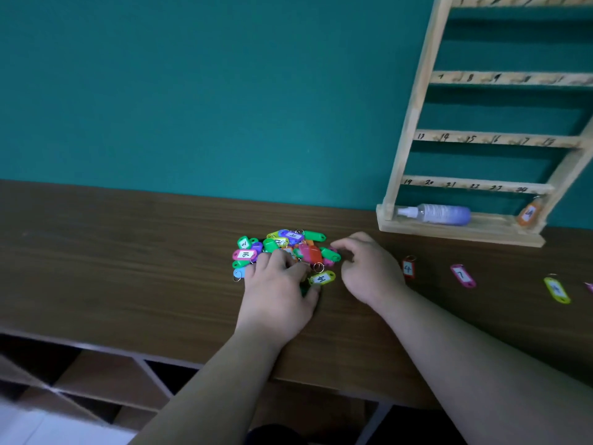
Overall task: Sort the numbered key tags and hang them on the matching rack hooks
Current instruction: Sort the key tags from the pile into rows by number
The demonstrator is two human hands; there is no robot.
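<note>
Both the left hand (pixel 278 284) and right hand (pixel 369 268), fingers curled, apparently gripping nothing, paw the tag pile (pixel 284 248), risking snagged rings dragging extras along.

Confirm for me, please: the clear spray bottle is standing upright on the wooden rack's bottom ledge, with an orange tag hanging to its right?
Not quite. In the head view the clear spray bottle lies on its side on the wooden rack's bottom ledge; the orange tag does hang to its right.

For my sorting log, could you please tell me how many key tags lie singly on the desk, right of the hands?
3, possibly more beyond the frame edge: red plastic tag marked 4, pink tag marked 7, yellow tag.
</note>
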